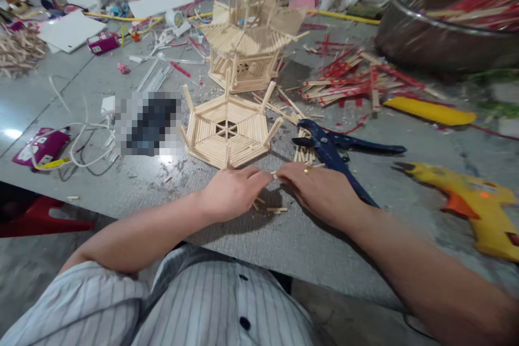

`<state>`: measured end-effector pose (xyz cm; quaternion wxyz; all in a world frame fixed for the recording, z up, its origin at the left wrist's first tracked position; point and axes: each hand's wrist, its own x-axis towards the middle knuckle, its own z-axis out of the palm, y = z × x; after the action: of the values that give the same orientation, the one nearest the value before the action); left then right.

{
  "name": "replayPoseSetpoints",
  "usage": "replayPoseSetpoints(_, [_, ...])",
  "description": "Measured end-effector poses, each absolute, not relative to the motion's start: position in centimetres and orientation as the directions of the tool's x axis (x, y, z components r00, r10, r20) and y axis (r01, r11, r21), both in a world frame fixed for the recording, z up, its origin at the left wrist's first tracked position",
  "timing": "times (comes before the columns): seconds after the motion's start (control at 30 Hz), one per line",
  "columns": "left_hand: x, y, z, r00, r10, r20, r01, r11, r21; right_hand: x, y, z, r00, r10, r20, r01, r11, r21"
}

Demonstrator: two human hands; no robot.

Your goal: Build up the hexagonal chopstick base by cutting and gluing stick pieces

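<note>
My left hand [233,192] and my right hand [320,189] rest knuckles-up on the grey table [121,184], fingertips meeting over a short wooden stick [274,175]. Both hands are closed in a pinch on it. More short stick pieces [272,208] lie between and under my hands. Just beyond them sits a flat hexagonal frame of wooden sticks [227,130] with upright posts. Behind it stands a tiered pagoda model [253,27] of the same sticks. My right hand wears a ring.
Blue cutting pliers [344,148] lie by my right hand, a yellow glue gun [474,208] further right. Red and plain sticks [352,78] are scattered behind, below a metal bowl [441,16]. A white cable [77,146] and pink box [38,147] lie left.
</note>
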<state>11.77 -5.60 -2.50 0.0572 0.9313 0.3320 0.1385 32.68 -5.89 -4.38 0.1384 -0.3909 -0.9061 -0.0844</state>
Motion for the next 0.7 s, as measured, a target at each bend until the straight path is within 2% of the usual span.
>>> replayPoseSetpoints(0.13, [11.4,-6.1,-1.5,0.627,0.534,0.567,0.571,-0.810,0.132,32.8,-5.9,-4.1,-0.627,0.623,0.467,0.716,0.698,0.031])
replayPoseSetpoints(0.27, [11.0,-6.3,-0.4,0.478,0.384,0.790,0.514,-0.852,0.103,33.4,-5.5,-4.4,-0.542,0.686,0.485,0.795,0.605,0.033])
replayPoseSetpoints(0.4, [10.6,-6.3,0.1,0.371,0.322,0.871,0.472,-0.873,0.122,33.8,-5.1,-4.7,-0.465,0.737,0.490,0.836,0.548,-0.031])
replayPoseSetpoints(0.5, [10.6,-6.1,-0.3,0.343,0.303,0.889,0.363,-0.916,0.172,33.9,-5.1,-4.6,-0.465,0.686,0.560,0.825,0.564,-0.007])
replayPoseSetpoints(0.57, [10.7,-5.9,-1.0,0.330,0.316,0.889,0.219,-0.942,0.253,33.9,-5.2,-4.4,-0.503,0.622,0.599,0.789,0.614,0.024])
replayPoseSetpoints(0.63, [10.9,-5.8,-1.6,0.314,0.387,0.867,0.080,-0.921,0.382,33.8,-5.4,-4.1,-0.539,0.565,0.625,0.749,0.661,0.048])
replayPoseSetpoints(0.7, [11.1,-5.8,-1.8,0.351,0.448,0.822,0.027,-0.883,0.469,33.6,-5.6,-3.8,-0.566,0.531,0.630,0.723,0.687,0.071])
